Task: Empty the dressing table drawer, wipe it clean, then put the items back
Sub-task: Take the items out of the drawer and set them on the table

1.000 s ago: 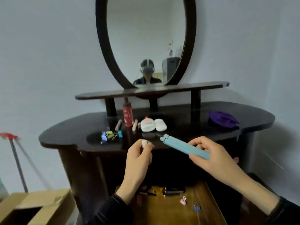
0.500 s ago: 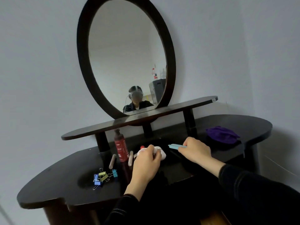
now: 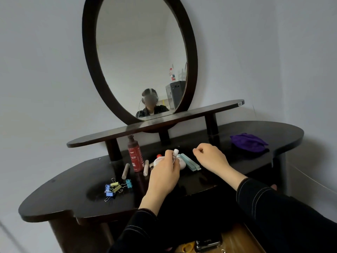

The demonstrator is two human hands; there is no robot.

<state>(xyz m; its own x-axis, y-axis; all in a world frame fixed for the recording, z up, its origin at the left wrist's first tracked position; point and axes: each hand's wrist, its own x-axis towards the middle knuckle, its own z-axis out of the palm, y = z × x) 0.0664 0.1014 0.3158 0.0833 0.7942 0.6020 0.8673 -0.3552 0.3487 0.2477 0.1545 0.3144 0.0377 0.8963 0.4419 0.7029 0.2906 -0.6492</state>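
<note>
The dark counter (image 3: 73,203) ends in a curved front edge nearest the camera, and a raised shelf (image 3: 155,125) on short posts closes off its back. Open stretches of counter lie left of the binder clips (image 3: 116,187) and between the right hand (image 3: 211,157) and the purple cloth (image 3: 248,142) near the right edge.

The left hand (image 3: 164,176) is above the middle of the counter. Its fingers (image 3: 169,156) pinch a small white tube (image 3: 176,153), held upright over the white round cases (image 3: 182,164). The right hand hovers just beside it, fingers curled in and holding nothing. The light blue case (image 3: 189,162) lies flat on the counter just left of that hand.

A red bottle (image 3: 135,157) stands between two beige sticks (image 3: 125,170). Below the front edge, the open drawer (image 3: 235,238) shows a wooden floor with a few small items in it.
</note>
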